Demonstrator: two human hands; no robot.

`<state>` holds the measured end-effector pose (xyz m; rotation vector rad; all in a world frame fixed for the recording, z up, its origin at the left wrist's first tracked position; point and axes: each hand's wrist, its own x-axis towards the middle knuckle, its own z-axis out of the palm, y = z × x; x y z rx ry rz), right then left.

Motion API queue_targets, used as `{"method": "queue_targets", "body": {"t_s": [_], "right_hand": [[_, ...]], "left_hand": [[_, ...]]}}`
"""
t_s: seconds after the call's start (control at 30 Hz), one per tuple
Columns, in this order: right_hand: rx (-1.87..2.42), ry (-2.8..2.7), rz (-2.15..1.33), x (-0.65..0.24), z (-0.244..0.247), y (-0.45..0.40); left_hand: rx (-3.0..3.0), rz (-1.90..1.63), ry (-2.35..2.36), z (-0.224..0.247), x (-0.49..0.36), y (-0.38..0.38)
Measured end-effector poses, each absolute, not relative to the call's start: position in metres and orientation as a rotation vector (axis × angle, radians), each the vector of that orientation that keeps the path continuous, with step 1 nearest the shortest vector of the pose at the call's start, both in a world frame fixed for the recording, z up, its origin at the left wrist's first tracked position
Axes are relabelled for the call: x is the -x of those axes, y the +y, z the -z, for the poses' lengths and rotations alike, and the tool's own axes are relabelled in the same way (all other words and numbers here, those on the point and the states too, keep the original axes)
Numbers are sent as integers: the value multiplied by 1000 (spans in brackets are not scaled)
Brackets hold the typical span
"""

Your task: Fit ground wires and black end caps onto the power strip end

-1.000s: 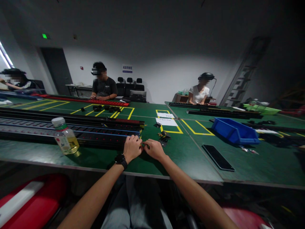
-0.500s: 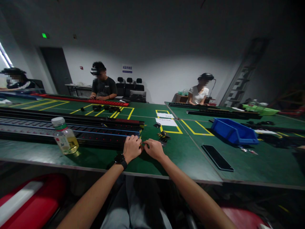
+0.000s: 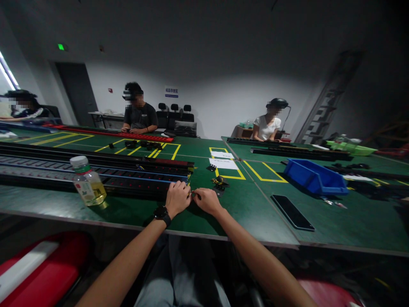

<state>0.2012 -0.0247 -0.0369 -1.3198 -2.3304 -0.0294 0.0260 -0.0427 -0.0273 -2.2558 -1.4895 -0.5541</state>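
Observation:
My left hand (image 3: 177, 198), with a dark watch on its wrist, is closed at the right end of a long black strip (image 3: 140, 187) with red dots. Thin yellow wire (image 3: 189, 192) shows at its fingertips. Close beside it, my right hand (image 3: 207, 201) is pinched, its fingertips almost meeting the left ones. Whatever lies between the right fingers is too small to make out. Just beyond the right hand, a small black part with yellow wires (image 3: 219, 181) lies on the green table (image 3: 246, 213).
A bottle (image 3: 89, 187) of yellow liquid stands before the strips at left. To the right are a phone (image 3: 292, 212) and a blue bin (image 3: 315, 177). White paper sheets (image 3: 223, 163) lie farther back. Several co-workers sit across the table, one in a dark shirt (image 3: 140, 115).
Both hands keep almost the same place, with only small finger movements at the wire. The whole view has shifted very slightly.

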Motion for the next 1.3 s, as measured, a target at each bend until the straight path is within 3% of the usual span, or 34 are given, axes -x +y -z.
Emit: {"method": "queue_targets", "body": {"t_s": [1.3], "right_hand": [[1341, -2348, 19, -201, 37, -23]], "left_hand": [[2287, 588, -1497, 28, -25, -43]]}}
